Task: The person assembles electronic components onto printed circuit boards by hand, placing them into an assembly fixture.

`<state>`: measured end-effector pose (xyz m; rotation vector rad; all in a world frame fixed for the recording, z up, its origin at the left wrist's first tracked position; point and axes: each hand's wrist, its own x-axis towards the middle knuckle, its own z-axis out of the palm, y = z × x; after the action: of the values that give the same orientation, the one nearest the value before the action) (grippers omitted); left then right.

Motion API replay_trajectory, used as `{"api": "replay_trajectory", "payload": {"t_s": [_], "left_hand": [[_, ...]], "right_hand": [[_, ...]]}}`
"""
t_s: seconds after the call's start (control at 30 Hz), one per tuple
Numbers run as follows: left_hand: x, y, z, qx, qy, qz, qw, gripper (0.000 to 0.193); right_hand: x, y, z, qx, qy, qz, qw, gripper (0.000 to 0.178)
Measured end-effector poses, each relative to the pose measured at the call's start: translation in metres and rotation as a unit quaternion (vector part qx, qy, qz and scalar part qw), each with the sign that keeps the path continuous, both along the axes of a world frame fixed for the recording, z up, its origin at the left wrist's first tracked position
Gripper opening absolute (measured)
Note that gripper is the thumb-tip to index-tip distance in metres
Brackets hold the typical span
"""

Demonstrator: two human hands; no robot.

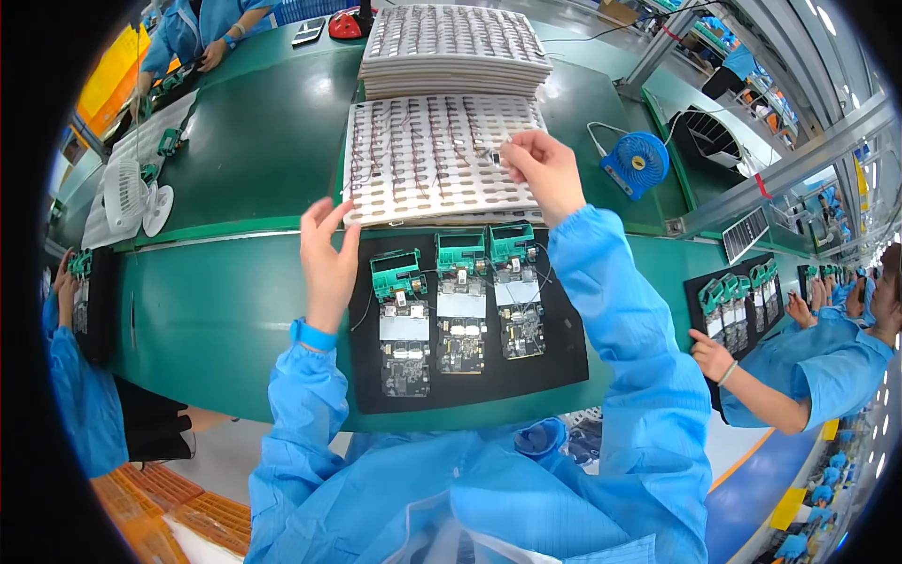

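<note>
My right hand [545,171] is over the right part of a white slotted tray [512,193], its thumb and fingers pinched at a small silvery part [492,157]. Rows of small parts with thin dark wires [411,141] lie in the tray. My left hand [329,258] is at the tray's near left corner with its fingers apart and holds nothing. Whether a fingertip touches the tray, I cannot tell. Between my arms, a black mat [470,390] carries three circuit boards [460,343], each joined to a green plastic frame [461,252] at its far end.
Behind the tray stands a stack of similar trays [456,75]. A blue fan [639,162] sits right of it, a white fan [127,195] far left. A metal rail [733,207] crosses at right. Co-workers in blue sit on both sides; one hand [712,357] is near another mat.
</note>
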<state>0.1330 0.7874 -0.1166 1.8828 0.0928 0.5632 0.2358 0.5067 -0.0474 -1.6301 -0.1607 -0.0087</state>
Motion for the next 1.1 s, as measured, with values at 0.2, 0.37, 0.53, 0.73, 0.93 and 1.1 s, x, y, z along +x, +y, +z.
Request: {"api": "replay_trajectory", "payload": {"t_s": [0.2, 0.37, 0.53, 0.73, 0.93, 1.1], "left_hand": [[-0.026, -0.067, 0.061, 0.01, -0.061, -0.161, 0.985, 0.026], [-0.035, -0.099, 0.055, -0.321, 0.175, -0.329, 0.871, 0.026], [-0.033, -0.108, 0.047, -0.277, 0.189, -0.328, 0.883, 0.017], [-0.026, -0.117, 0.031, -0.121, 0.121, -0.291, 0.941, 0.012], [-0.017, -0.137, 0.026, -0.104, 0.112, -0.229, 0.961, 0.011], [-0.006, -0.146, 0.015, 0.127, -0.034, -0.182, 0.974, 0.009]], "right_hand": [[-0.082, -0.008, 0.015, 0.123, 0.071, 0.078, 0.987, 0.011], [-0.12, -0.014, -0.002, 0.146, 0.082, 0.094, 0.981, 0.008], [-0.142, -0.033, -0.028, 0.135, 0.096, 0.112, 0.98, 0.007], [-0.154, -0.034, -0.049, 0.035, 0.056, 0.02, 0.998, 0.006], [-0.145, -0.028, -0.056, -0.052, -0.007, -0.035, 0.998, 0.006], [-0.135, -0.027, -0.06, -0.088, -0.016, -0.056, 0.994, 0.008]]}}
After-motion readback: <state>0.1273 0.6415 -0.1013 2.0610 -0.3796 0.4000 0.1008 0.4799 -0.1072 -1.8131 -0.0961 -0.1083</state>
